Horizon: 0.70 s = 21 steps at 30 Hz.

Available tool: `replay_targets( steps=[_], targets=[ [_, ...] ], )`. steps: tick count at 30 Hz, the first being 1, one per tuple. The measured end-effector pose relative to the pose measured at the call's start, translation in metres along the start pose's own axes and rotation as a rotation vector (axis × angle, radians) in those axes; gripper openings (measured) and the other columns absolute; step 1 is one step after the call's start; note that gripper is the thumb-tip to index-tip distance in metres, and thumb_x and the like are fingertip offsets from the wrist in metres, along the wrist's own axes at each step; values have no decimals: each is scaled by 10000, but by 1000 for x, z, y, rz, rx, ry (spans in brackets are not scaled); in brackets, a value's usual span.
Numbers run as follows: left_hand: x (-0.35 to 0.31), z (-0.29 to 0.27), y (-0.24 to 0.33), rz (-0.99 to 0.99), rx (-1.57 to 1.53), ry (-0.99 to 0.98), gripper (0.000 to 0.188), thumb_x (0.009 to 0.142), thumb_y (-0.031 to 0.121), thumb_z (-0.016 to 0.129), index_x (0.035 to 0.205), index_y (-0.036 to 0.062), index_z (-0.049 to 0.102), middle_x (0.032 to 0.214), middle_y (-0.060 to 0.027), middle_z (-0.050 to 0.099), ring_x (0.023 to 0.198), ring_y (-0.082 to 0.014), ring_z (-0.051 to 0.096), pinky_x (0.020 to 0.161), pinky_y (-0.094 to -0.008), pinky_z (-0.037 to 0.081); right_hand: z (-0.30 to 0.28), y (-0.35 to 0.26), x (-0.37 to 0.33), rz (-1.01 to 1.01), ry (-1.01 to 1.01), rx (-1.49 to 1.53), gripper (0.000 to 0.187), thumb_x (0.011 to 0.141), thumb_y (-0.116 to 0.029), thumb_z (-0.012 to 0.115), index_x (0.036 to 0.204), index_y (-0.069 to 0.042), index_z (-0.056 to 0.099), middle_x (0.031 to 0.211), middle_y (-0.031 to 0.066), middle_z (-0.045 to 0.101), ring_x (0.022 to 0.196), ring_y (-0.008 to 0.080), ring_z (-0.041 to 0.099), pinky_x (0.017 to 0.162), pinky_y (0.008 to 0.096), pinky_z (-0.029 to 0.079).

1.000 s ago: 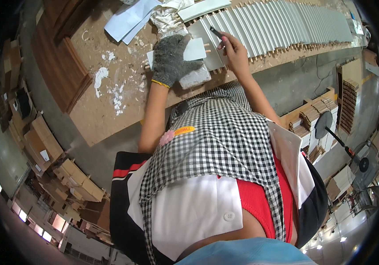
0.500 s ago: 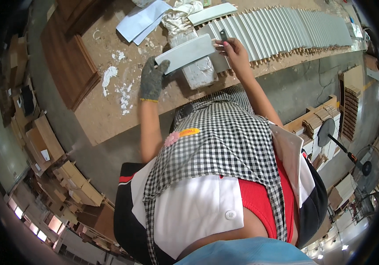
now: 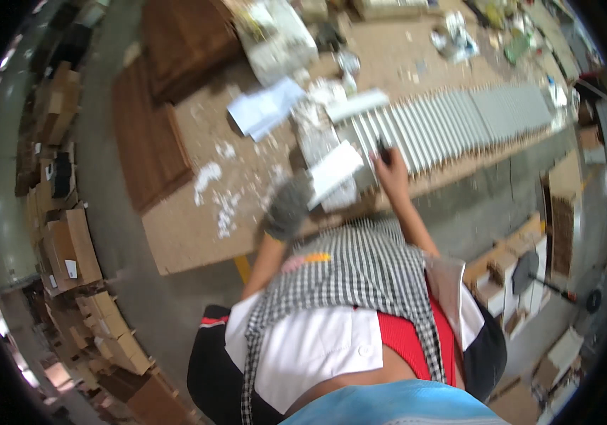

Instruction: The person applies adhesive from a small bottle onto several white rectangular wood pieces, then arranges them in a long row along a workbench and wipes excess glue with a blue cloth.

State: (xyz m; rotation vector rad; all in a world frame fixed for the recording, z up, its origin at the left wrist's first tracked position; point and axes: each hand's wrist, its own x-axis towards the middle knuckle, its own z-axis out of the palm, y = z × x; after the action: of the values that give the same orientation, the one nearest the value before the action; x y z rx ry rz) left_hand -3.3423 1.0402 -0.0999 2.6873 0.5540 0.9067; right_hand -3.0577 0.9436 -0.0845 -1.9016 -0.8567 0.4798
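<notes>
My left hand (image 3: 289,205), in a grey knitted glove, is closed on the near-left end of a short white board (image 3: 336,172). The board is tilted over a wrapped, whitish block (image 3: 343,196) at the table's near edge. My bare right hand (image 3: 393,176) pinches a small dark flat tool (image 3: 383,147), blurred by motion, just right of the board. Beyond that hand runs a long row of similar pale boards (image 3: 452,127) with wooden pegs along their near edge. One more pale board (image 3: 357,105) lies across the row's left end.
Brown wooden panels (image 3: 149,134) are stacked on the table's left. White smears (image 3: 208,177) mark the tabletop beside blue-white sheets (image 3: 264,108). A plastic-wrapped bundle (image 3: 275,42) stands at the back. Cardboard stacks (image 3: 70,248) line the floor at left; a black round-headed stand (image 3: 528,270) is at right.
The view has shifted, showing more of the table's far side. The white board now tilts more steeply, its right end apart from my right hand, which has moved right with the dark tool.
</notes>
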Motion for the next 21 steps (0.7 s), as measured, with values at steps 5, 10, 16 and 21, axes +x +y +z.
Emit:
replay_targets(
  steps=[5, 10, 16, 21],
  targets=[
    [6, 6, 17, 72, 87, -29, 272, 885, 52, 582, 1151, 106, 582, 1314, -142, 576, 1212, -343, 558, 993, -443, 489, 0, -9, -4, -107, -32, -162, 512, 736, -342, 867, 1000, 31, 636, 881, 136, 621, 766, 211, 602, 683, 348, 505],
    [-5, 10, 2, -177, -45, -37, 356, 904, 70, 571, 1257, 113, 558, 1323, -152, 578, 1164, -350, 581, 966, -447, 497, 3, -26, 12, -48, -133, -295, 461, 739, -325, 854, 937, 49, 671, 804, 129, 635, 670, 246, 610, 626, 358, 486],
    [-2, 20, -21, -776, -417, 1, 443, 884, 82, 641, 1310, 45, 527, 1200, -180, 621, 1061, -286, 622, 889, -365, 515, 7, -8, 37, 102, -185, -194, 332, 800, -266, 809, 856, 36, 684, 647, 100, 637, 545, 145, 522, 529, 328, 415],
    [-21, 19, -27, -905, -599, 18, 441, 872, 84, 591, 1304, 14, 540, 1177, -151, 648, 1011, -234, 659, 862, -356, 538, 7, -15, 28, 124, -219, -130, 302, 812, -228, 797, 798, 39, 657, 601, 50, 588, 529, 108, 474, 500, 309, 378]
  ],
)
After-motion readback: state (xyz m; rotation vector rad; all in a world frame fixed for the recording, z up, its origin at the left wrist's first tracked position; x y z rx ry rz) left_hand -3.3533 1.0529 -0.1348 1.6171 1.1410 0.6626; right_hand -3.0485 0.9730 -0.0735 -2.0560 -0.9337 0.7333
